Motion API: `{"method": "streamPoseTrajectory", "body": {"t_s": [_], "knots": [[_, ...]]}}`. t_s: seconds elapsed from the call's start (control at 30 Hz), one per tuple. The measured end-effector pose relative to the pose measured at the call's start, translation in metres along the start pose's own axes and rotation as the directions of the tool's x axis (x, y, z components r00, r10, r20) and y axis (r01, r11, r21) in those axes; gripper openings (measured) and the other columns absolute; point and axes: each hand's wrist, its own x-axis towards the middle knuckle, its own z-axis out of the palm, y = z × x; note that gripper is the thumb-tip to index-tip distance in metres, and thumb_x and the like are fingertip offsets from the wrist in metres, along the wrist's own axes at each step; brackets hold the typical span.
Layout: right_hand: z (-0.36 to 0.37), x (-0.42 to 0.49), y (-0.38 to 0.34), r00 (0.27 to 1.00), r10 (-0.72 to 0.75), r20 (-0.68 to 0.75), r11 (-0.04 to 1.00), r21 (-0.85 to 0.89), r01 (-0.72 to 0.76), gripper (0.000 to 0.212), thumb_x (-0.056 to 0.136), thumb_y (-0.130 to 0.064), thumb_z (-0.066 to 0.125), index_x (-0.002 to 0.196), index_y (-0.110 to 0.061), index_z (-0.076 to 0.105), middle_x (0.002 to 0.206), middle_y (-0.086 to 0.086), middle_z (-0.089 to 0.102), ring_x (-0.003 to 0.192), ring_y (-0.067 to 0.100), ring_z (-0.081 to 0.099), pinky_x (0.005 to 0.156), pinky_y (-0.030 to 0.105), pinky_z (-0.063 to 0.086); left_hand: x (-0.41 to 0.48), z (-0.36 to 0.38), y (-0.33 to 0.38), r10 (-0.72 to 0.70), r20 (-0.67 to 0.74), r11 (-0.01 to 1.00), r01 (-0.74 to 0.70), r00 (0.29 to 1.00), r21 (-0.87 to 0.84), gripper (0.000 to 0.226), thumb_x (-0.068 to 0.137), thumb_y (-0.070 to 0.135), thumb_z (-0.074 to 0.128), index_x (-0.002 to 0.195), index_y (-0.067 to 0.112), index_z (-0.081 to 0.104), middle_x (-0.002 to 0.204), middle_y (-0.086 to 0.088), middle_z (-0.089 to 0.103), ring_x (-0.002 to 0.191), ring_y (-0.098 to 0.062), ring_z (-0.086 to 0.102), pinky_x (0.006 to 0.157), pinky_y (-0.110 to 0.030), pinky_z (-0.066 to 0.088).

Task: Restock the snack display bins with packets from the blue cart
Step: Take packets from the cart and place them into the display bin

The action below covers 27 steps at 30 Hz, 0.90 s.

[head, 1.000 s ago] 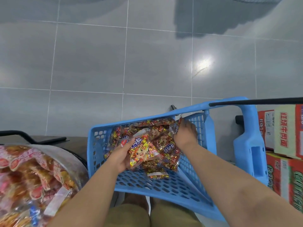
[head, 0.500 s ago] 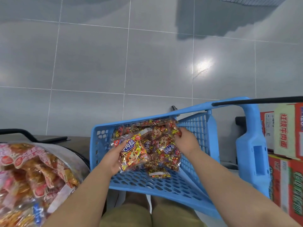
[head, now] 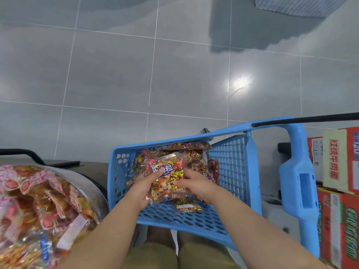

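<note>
The blue cart (head: 236,173) stands in front of me with several shiny red and gold snack packets (head: 190,152) piled in its basket. My left hand (head: 142,188) and my right hand (head: 195,184) both grip one packet (head: 165,175) with a cartoon face, held just above the pile. The left holds its left edge, the right its right edge. One small packet (head: 187,206) lies loose on the basket floor below my hands. At the lower left a round display bin (head: 87,187) is full of pink and orange snack packets (head: 35,200).
Red and green cardboard boxes (head: 342,191) are stacked at the right, beside the cart's handle post (head: 299,183). A black bar (head: 305,119) runs along the cart's top right. Grey tiled floor (head: 136,74) stretches ahead. A dark counter edge (head: 58,163) lies behind the bin.
My right hand has come away from the back of the pile and joined my left hand on the packet. The packet now sits centred between both hands.
</note>
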Motion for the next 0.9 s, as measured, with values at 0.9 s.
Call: {"method": "streamPoseTrajectory", "body": {"t_s": [0.9], "knots": [[-0.050,0.014,0.042,0.845,0.133,-0.518,0.978,-0.070,-0.197,0.041,0.093,-0.015,0.056,0.130,-0.008,0.040,0.119,0.012,0.052,0.097,0.024,0.055,0.073,0.031,0.048,0.006,-0.032,-0.018,0.014,-0.202,1.000,-0.009,0.979,0.025,0.049,0.076,0.034,0.077,0.117,0.011,0.062,0.100,-0.013,0.073,0.093,-0.033,0.070,0.087,-0.049,0.054]]}}
